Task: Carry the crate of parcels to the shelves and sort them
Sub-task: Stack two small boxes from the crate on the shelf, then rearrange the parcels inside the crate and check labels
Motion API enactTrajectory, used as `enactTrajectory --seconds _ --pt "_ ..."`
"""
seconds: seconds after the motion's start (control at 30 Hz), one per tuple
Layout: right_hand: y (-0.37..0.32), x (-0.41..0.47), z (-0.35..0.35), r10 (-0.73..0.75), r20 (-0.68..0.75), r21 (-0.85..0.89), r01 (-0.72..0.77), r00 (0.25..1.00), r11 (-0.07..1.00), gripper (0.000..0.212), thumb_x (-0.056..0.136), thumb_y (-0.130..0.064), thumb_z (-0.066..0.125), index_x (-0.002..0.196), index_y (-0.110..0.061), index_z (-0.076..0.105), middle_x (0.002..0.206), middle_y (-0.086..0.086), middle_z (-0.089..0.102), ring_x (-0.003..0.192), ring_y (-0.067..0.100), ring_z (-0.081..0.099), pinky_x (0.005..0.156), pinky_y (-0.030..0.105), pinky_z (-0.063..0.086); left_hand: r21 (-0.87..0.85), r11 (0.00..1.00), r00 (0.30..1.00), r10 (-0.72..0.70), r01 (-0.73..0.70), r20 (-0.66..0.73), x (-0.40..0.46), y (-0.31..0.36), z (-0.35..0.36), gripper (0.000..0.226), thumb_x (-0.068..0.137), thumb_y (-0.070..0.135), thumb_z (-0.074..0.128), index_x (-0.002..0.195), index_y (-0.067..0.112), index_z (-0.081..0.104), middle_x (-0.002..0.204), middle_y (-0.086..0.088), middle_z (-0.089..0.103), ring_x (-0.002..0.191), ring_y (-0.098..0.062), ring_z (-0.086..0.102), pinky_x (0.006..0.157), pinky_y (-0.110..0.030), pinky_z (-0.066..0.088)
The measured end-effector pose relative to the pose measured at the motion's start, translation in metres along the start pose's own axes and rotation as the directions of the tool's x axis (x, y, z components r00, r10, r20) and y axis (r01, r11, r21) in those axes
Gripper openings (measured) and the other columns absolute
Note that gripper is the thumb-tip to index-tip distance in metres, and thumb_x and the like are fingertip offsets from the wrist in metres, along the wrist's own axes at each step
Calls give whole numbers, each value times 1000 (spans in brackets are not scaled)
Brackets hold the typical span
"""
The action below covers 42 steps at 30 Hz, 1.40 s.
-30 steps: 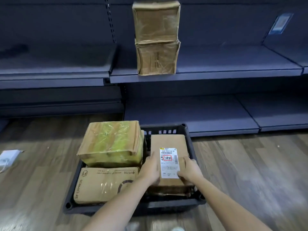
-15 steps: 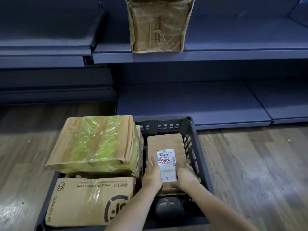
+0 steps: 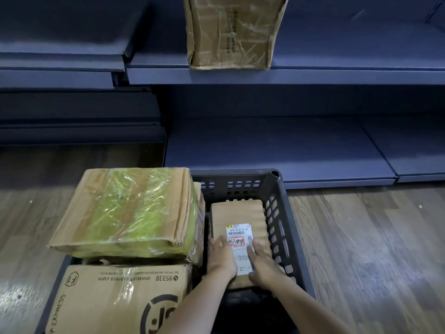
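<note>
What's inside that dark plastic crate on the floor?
The crate holds three visible parcels: a green-taped box atop others, an SF Express box, and a labelled parcel that both hands grip. Anything underneath is covered.

Both hands, left hand (image 3: 221, 260) and right hand (image 3: 262, 266), have slid nearer the labelled parcel (image 3: 238, 213)'s near end, deeper into the crate (image 3: 284, 213).

Two bare forearms, left hand (image 3: 221, 257), right hand (image 3: 263, 266)
</note>
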State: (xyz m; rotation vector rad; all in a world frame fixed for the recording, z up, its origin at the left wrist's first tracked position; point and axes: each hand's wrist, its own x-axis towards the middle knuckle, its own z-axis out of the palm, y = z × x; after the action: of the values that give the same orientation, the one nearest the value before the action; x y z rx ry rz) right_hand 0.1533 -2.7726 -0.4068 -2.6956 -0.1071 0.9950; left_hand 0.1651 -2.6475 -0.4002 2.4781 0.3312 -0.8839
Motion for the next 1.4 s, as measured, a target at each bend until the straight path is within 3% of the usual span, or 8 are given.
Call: enactTrajectory --seconds 0.23,0.4,0.7,0.97,1.1,1.17,1.27,1.4 --pt "-11 -13 -29 54 -56 49 -52 997 997 58 93 -13 45 148 -19 27 160 8 12 148 25 10 119 39 22 99 994 999 45 -43 -17 -36 19 -31 58 89 9 56 142 9 33 147 -10 35 132 -28 43 103 -38 43" --pt "-34 -52 -72 28 -176 125 -6 984 992 53 96 -20 42 148 -15 30 157 12 22 144 25 27 113 32 31 190 967 967 202 -172 -153 -86 39 -77 38 94 11 49 131 9 44 135 -10 47 122 -28 52 92 -37 46" --pt "-108 -123 -151 -44 -367 275 154 929 949 47 96 -19 44 140 -1 39 139 17 51 128 29 48 102 31 39 383 867 715 485 -318 -504 -169 34 -184 36 94 12 46 130 9 51 132 -8 53 127 -26 45 107 -35 36" --pt "-181 -142 -148 -69 -305 452 208 950 868 46 99 -24 43 140 -5 39 136 13 53 124 27 51 95 29 41 203 979 738 143 -9 -660 -182 -72 -228 43 95 27 48 135 10 46 137 -8 49 127 -23 44 106 -32 39" --pt "-198 -126 -143 -57 -268 525 195 962 828 41 97 -25 44 134 -7 45 120 8 59 101 22 57 79 26 44 -12 988 813 -133 153 -566 -173 -108 -239 66 96 36 48 148 4 22 149 -17 34 136 -32 37 107 -38 38" --pt "-201 -117 -141 -27 -253 565 170 967 807 38 96 -25 45 130 -7 46 110 7 59 95 21 57 81 32 52 -154 975 836 -219 163 -504 -165 -118 -243 67 96 37 47 147 1 22 143 -18 42 127 -32 47 97 -38 45" --pt "-202 -110 -138 35 -234 616 120 972 779 24 95 -19 46 115 -10 53 91 2 58 89 21 56 87 38 53 -212 975 861 -168 72 -479 -159 -120 -245 41 98 30 46 128 2 46 120 -12 60 95 -24 59 75 -32 50" --pt "-198 -114 -140 64 -200 709 99 978 698 29 92 -14 48 113 2 58 86 10 58 79 24 52 70 36 50 -237 971 832 -128 -4 -540 -165 -111 -250 38 97 28 49 127 5 49 122 -11 59 107 -27 61 77 -30 49"
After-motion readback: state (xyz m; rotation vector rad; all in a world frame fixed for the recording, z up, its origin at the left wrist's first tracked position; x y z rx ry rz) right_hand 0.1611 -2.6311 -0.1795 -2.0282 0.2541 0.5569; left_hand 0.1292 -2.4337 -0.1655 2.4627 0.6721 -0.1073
